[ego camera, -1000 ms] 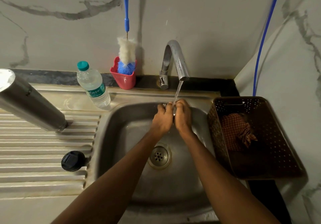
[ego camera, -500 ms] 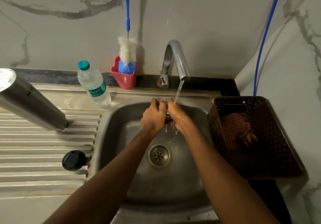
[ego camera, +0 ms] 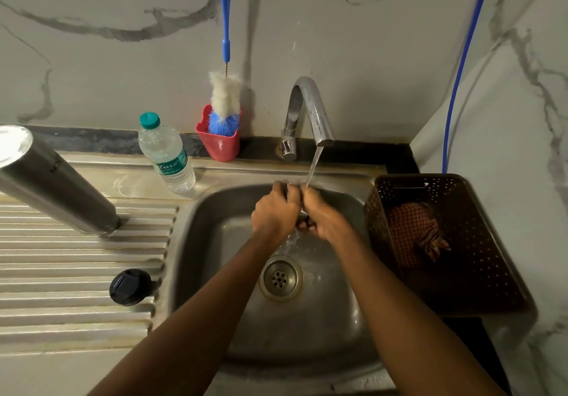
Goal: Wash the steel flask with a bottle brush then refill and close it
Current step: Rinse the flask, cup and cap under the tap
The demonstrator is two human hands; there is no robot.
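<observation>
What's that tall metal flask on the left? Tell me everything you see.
The steel flask is a tall, plain cylinder of brushed metal, with a shiny flat upper end. It stands on the ridged drainboard left of the sink, seemingly mouth down. Nothing else touches it; its black cap lies apart, nearer the camera.

White marble wall, grey-veined, beyond left hand; second marble wall angles in, right of right hand. Black stone ledge along wall foot. Ribbed steel drainboard left of left hand. Dim, warm light.
</observation>
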